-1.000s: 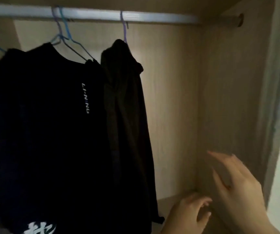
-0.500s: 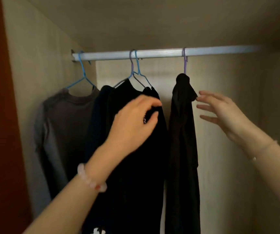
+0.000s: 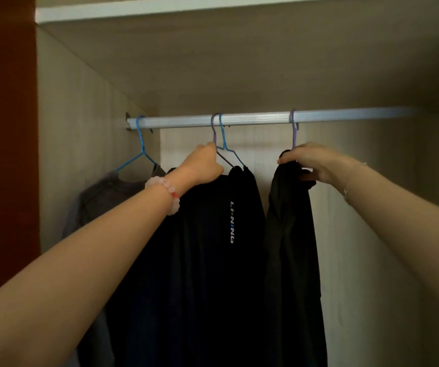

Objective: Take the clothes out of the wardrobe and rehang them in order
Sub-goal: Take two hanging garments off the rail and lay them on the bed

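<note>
A metal rail (image 3: 252, 120) runs across the wardrobe. From it hang a grey top (image 3: 102, 197) on a blue hanger (image 3: 141, 144) at the left, dark tops with white lettering (image 3: 218, 234) on a purple and a blue hanger (image 3: 219, 139) in the middle, and a dark garment (image 3: 290, 247) on a purple hanger (image 3: 293, 131) at the right. My left hand (image 3: 205, 165) grips the neck of the middle hangers. My right hand (image 3: 311, 162) is closed on the top of the right garment, just under its hook.
The wardrobe's pale left wall (image 3: 81, 128) and back panel (image 3: 358, 207) enclose the clothes. A shelf board (image 3: 213, 62) sits above the rail. A reddish-brown door (image 3: 4, 128) stands at the far left. The rail's right stretch (image 3: 358, 115) carries no hangers.
Both hands rose from open reaching and closed: the left onto the middle hangers, the right onto the top of the right garment. The view tilted further up.
</note>
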`<state>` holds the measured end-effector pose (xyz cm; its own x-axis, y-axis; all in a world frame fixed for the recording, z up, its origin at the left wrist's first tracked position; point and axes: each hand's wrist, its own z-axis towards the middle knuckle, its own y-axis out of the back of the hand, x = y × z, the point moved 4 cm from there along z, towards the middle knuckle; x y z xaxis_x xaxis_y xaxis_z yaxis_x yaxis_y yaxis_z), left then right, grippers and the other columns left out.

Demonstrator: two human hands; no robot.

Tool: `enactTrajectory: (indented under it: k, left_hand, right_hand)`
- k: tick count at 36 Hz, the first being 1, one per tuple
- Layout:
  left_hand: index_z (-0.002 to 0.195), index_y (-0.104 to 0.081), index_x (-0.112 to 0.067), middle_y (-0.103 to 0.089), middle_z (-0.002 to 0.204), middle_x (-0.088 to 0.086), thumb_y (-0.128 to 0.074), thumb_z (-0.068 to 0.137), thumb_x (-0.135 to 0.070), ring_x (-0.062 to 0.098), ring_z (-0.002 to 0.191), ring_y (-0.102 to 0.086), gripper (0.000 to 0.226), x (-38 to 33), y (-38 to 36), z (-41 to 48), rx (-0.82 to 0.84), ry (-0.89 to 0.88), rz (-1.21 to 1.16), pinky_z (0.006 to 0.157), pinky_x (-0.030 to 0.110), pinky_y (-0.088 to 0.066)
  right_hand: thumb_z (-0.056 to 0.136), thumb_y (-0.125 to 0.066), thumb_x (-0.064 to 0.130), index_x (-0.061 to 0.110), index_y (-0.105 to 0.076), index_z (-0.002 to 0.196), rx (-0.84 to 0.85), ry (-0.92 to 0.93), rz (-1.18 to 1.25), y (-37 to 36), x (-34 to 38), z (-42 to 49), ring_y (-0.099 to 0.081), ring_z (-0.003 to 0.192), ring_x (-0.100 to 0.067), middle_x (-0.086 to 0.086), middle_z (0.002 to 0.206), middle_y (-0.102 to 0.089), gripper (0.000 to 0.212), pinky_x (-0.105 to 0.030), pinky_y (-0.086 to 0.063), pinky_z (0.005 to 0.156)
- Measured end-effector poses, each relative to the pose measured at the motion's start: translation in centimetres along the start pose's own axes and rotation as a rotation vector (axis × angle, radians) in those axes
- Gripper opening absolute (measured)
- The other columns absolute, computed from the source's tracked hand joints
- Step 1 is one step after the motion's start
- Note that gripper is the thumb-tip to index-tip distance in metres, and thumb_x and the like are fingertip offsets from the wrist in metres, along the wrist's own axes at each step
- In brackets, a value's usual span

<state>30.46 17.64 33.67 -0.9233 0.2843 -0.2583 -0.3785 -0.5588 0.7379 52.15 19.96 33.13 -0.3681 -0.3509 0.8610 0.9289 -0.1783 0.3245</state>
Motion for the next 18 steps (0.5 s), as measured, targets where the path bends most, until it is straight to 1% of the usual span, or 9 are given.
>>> enactTrajectory:
  k: [2,4,5,6,7,9,11,14,18]
  left_hand:
    - [0.124,-0.045,-0.003,-0.053,0.123,0.018,-0.049,0.087,-0.006,0.027,0.099,-0.053,0.037,0.3,-0.4,0.3,0.022,0.047,-0.106,0.075,0.029,-0.039]
    - [0.096,-0.052,-0.009,-0.057,0.122,0.02,-0.049,0.087,-0.002,0.03,0.105,-0.055,0.012,0.8,-0.8,0.7,0.044,0.102,-0.244,0.081,0.032,-0.041]
    - [0.083,-0.051,-0.013,-0.058,0.12,0.021,-0.049,0.087,0.0,0.029,0.104,-0.055,0.013,0.8,-0.9,0.8,0.064,0.122,-0.313,0.082,0.032,-0.043]
    - [0.079,-0.051,-0.012,-0.059,0.116,0.02,-0.05,0.086,0.002,0.027,0.101,-0.054,0.016,0.9,-1.1,1.0,0.09,0.139,-0.374,0.081,0.03,-0.043]
    - [0.085,-0.056,-0.008,-0.059,0.11,0.016,-0.051,0.086,0.004,0.024,0.099,-0.052,0.013,0.9,-1.3,1.0,0.127,0.151,-0.413,0.08,0.029,-0.043]
    - [0.107,-0.058,-0.004,-0.057,0.099,0.008,-0.052,0.087,0.005,0.022,0.099,-0.05,0.023,0.6,-1.7,0.9,0.183,0.155,-0.489,0.08,0.027,-0.045]
    - [0.112,-0.055,-0.009,-0.06,0.09,0.004,-0.049,0.088,0.006,0.022,0.097,-0.054,0.029,0.3,-2.2,0.9,0.215,0.166,-0.636,0.077,0.024,-0.048]
    - [0.12,-0.052,-0.009,-0.067,0.101,0.006,-0.044,0.088,0.008,0.022,0.1,-0.06,0.037,0.3,-3.3,1.2,0.216,0.205,-0.846,0.082,0.024,-0.049]
    - [0.123,-0.055,-0.008,-0.07,0.107,0.006,-0.042,0.083,0.011,0.021,0.108,-0.062,0.046,0.6,-4.6,1.6,0.151,0.251,-1.04,0.076,0.025,-0.052]
  right_hand:
    - [0.079,-0.063,0.011,0.003,-0.056,0.107,-0.005,-0.022,0.029,0.1,-0.6,0.3,-0.054,0.075,-0.016,-0.007,0.087,-0.055,0.03,-0.031,-0.051,0.07]
    - [0.077,-0.057,0.005,0.003,-0.055,0.096,-0.021,-0.024,0.041,0.4,-0.8,0.3,-0.052,0.068,-0.018,-0.01,0.083,-0.052,0.02,-0.027,-0.046,0.057]
    - [0.075,-0.054,0.002,0.003,-0.054,0.093,-0.035,-0.026,0.046,0.5,-0.9,0.4,-0.051,0.066,-0.018,-0.01,0.081,-0.05,0.018,-0.025,-0.044,0.054]
    - [0.073,-0.052,0.0,0.003,-0.055,0.092,-0.051,-0.033,0.05,0.7,-1.0,0.5,-0.05,0.064,-0.018,-0.011,0.08,-0.049,0.019,-0.023,-0.043,0.054]
    - [0.071,-0.05,-0.002,0.003,-0.055,0.092,-0.068,-0.043,0.053,1.0,-1.2,0.7,-0.05,0.063,-0.019,-0.011,0.081,-0.049,0.022,-0.022,-0.042,0.053]
    - [0.071,-0.05,-0.003,0.002,-0.058,0.096,-0.087,-0.07,0.056,1.3,-1.5,0.9,-0.052,0.063,-0.02,-0.011,0.081,-0.051,0.027,-0.02,-0.043,0.049]
    - [0.073,-0.053,-0.003,0.001,-0.06,0.103,-0.094,-0.086,0.066,1.7,-1.9,1.2,-0.054,0.064,-0.023,-0.014,0.087,-0.056,0.031,-0.021,-0.046,0.046]
    - [0.078,-0.057,-0.004,-0.002,-0.062,0.111,-0.084,-0.087,0.123,2.2,-2.2,1.7,-0.057,0.068,-0.025,-0.019,0.099,-0.06,0.033,-0.03,-0.051,0.059]
    - [0.084,-0.049,-0.009,-0.002,-0.059,0.119,-0.028,-0.05,0.156,2.5,-2.4,2.2,-0.057,0.075,-0.017,-0.012,0.113,-0.062,0.037,-0.025,-0.048,0.068]
